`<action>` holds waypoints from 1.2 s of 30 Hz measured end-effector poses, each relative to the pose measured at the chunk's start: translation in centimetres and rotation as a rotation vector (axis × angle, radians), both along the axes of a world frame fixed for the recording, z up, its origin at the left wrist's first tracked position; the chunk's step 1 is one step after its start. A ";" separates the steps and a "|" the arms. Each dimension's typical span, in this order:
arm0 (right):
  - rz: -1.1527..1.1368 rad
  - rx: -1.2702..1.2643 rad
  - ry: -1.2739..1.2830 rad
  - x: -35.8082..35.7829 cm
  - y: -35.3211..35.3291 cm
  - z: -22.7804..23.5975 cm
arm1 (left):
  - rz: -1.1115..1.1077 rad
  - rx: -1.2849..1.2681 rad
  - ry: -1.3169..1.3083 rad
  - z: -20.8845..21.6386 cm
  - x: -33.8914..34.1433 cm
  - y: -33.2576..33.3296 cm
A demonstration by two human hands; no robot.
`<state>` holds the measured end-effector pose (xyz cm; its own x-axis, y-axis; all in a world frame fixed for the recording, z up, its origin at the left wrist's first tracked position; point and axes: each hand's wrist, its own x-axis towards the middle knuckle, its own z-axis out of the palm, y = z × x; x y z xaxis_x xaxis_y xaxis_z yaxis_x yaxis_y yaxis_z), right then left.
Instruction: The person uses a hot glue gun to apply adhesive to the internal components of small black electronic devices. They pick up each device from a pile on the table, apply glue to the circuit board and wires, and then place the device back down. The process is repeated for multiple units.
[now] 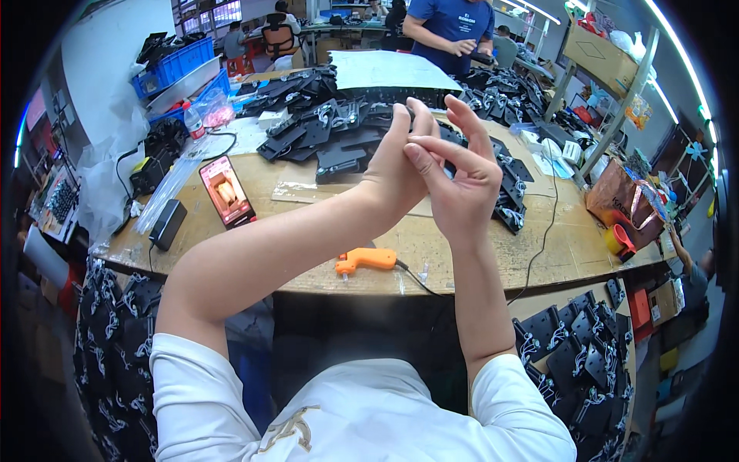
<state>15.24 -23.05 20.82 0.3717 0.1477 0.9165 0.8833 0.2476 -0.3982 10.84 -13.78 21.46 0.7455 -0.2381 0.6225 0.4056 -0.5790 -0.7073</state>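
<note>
Your shirt (pixel 362 396)'s wht w/ gold-brn motif (pixel 296 430); bench (pixel 566 246) lt brn; tool (pixel 373 259) orange w/ blk cord (pixel 408 271); flat parts (pixel 308 140) blk w/ wht-grey wires (pixel 323 118); crate (pixel 177 65) blue; co-worker's tee (pixel 443 23) dk blue w/ wht print.

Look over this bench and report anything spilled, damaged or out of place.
I see nothing spilled or plainly damaged. The black parts lie heaped at uneven angles on the table, which looks untidy. The phone with its lit screen, at the left, seems out of place among the work things.
</note>
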 end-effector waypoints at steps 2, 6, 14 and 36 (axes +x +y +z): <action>0.020 -0.102 0.035 -1.0 -0.2 0.6 | -0.003 0.003 0.036 -1.0 -0.3 0.4; 0.089 -0.323 0.061 -0.4 -1.3 0.2 | 0.019 0.118 0.120 -2.4 -0.8 0.7; -0.219 -1.547 -0.262 -3.2 -9.6 0.7 | -0.164 0.052 0.149 -5.0 -1.8 4.2; -0.334 -1.323 -0.408 -0.8 -4.2 -4.4 | -0.718 -0.453 0.485 -7.3 -8.6 4.3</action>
<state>14.42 -27.23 16.45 0.3065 0.9251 0.2243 0.9324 -0.3391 0.1246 2.20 -9.43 14.12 0.7162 -0.5490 0.4309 -0.4256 -0.8329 -0.3537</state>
